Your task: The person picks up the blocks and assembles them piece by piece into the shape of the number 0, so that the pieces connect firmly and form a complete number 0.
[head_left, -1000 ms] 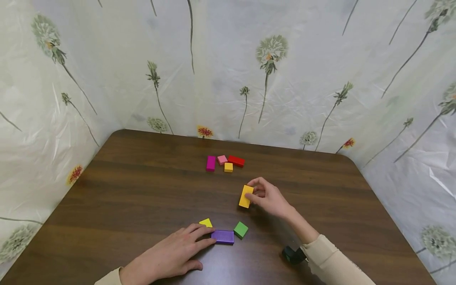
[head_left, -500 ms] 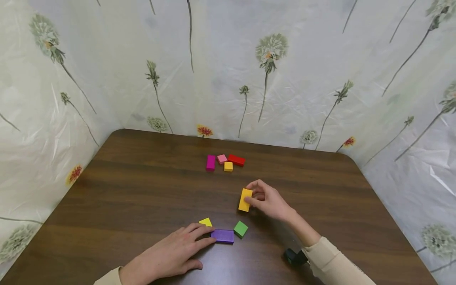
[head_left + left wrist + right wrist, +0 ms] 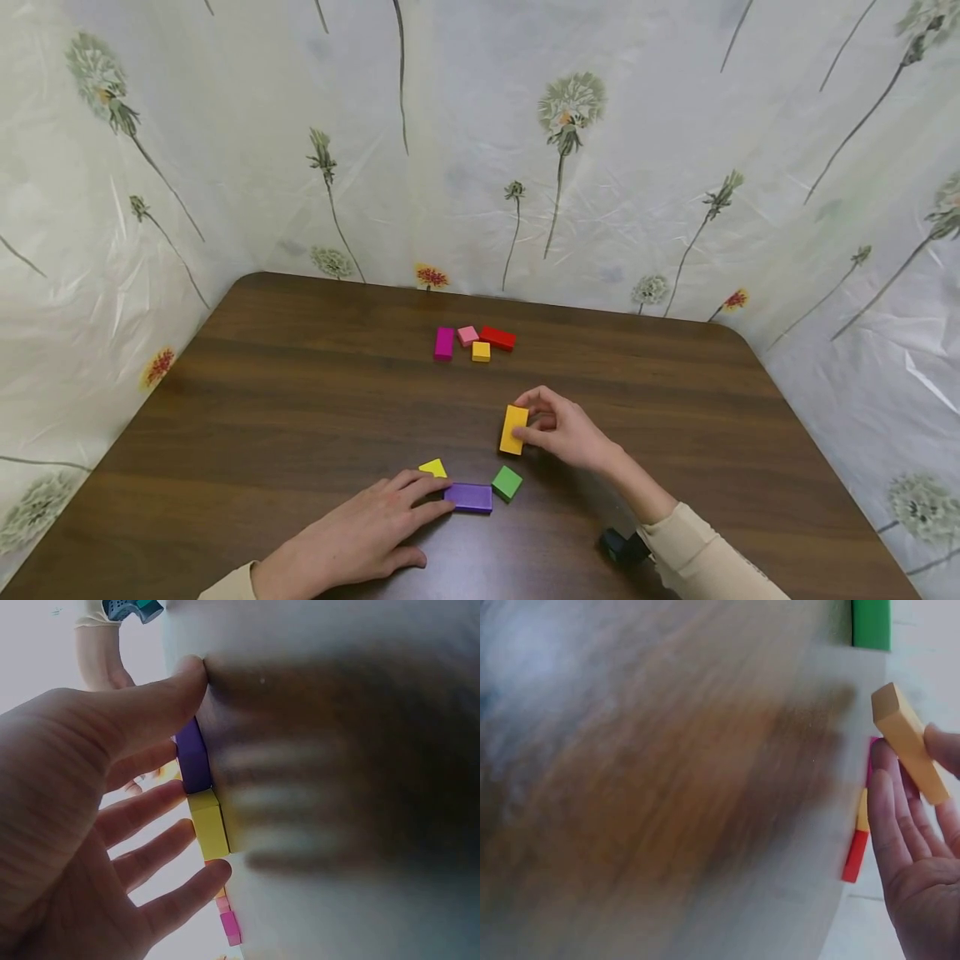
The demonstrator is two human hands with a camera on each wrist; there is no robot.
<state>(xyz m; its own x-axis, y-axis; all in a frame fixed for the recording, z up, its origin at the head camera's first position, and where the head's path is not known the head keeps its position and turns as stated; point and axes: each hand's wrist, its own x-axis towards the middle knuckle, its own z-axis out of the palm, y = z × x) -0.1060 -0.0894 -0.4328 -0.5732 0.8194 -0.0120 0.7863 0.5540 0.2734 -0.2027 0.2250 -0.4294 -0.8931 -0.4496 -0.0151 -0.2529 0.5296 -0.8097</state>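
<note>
Between thumb and fingers my right hand point(image 3: 566, 432) pinches a yellow-orange rectangular block point(image 3: 513, 430), held above the table just behind a green block point(image 3: 507, 483). The right wrist view shows that orange block point(image 3: 906, 742) tilted and off the surface. My left hand point(image 3: 367, 525) lies with fingers extended, its fingertips touching the left end of a purple rectangular block point(image 3: 469, 497). Beside those fingers is a yellow block point(image 3: 433, 468), partly covered by them; the left wrist view has the yellow block point(image 3: 209, 825) against the purple one point(image 3: 193, 759). The green block touches the purple block's right end.
Farther back on the brown wooden table point(image 3: 337, 375) sit a magenta block point(image 3: 444, 343), a pink block point(image 3: 468, 336), a red block point(image 3: 497, 337) and a small orange block point(image 3: 481, 352). A floral curtain point(image 3: 450, 167) surrounds the table's far edge and sides.
My right hand has moved the orange block nearer to me and slightly left, closer to the green block. My left hand and the other blocks stay where they were.
</note>
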